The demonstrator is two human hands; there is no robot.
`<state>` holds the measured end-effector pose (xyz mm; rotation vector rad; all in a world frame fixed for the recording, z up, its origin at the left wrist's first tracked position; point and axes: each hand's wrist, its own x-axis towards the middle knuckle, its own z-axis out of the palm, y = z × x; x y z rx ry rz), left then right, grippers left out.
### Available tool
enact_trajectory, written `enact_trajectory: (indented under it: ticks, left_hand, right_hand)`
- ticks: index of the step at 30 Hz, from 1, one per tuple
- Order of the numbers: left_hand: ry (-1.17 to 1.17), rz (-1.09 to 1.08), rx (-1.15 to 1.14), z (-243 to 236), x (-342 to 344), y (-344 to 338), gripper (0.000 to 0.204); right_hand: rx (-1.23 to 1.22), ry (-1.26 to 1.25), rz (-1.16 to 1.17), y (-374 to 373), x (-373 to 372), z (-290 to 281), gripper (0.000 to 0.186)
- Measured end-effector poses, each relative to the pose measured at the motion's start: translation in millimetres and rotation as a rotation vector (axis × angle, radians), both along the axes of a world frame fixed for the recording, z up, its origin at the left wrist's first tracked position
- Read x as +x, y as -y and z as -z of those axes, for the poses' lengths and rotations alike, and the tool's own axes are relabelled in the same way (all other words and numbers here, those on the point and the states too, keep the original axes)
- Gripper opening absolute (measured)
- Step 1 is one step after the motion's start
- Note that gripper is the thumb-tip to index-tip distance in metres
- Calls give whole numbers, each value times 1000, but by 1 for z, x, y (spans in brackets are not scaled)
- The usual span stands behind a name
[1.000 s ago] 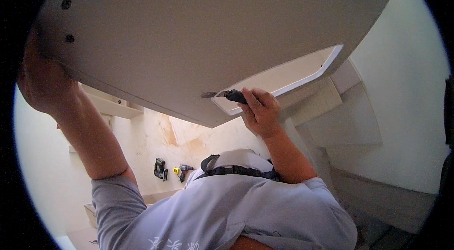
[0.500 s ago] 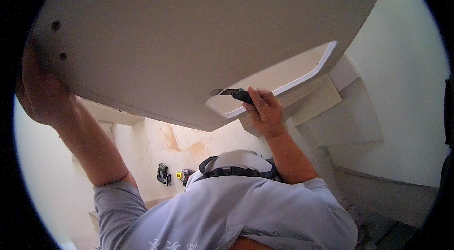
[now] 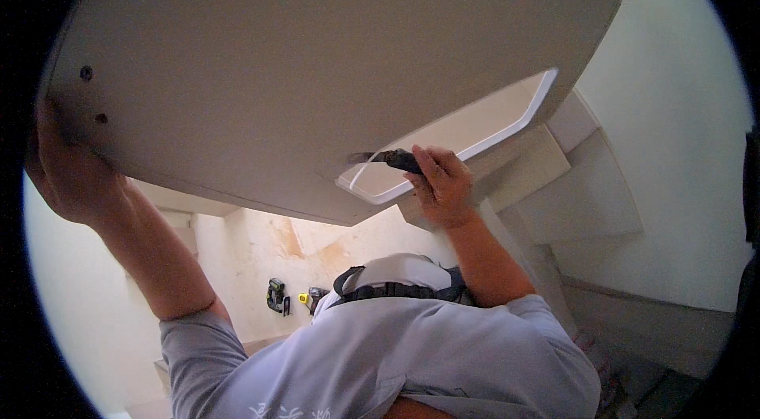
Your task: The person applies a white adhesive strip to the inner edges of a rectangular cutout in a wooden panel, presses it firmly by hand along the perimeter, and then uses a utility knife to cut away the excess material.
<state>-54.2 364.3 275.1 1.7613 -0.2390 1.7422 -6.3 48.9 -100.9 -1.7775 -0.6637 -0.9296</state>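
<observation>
A large grey-brown panel (image 3: 237,47) fills the upper part of the view. Its slanted opening has a white edge trim (image 3: 507,132); at the left corner a thin light strip bows across the gap. My right hand (image 3: 445,188) is closed round the black handle of a hand tool (image 3: 405,161). The tool's dark, blurred end points left and lies at the opening's left corner; its exact kind is unclear. My left hand (image 3: 75,181) grips the panel's left edge, below two dark round fittings (image 3: 93,96); its fingers are partly hidden.
On the floor below lie a dark green-black power tool (image 3: 277,297), a yellow tape measure (image 3: 304,299) and another dark tool (image 3: 318,294). Loose boards (image 3: 582,189) lean at the right beside a pale wall (image 3: 673,142). Brown stains mark the floor (image 3: 289,235).
The panel's left side, with its two fittings, has shifted down in the view along with my left hand. The tool's end has moved slightly left, and the thin strip now stands away at the opening's corner.
</observation>
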Motion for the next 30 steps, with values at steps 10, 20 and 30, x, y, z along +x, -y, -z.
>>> enact_trajectory:
  ticks: [10,20,30]
  left_hand:
    - [-26,86,-39,10,-3,-20,31]
    - [-26,-242,317,-2,-10,-9,34]
    - [53,51,-173,10,-6,43,35]
  right_hand:
    - [36,-37,42,10,7,25,46]
    - [41,-35,-3,17,12,-6,45]
    - [121,10,103,21,12,15,44]
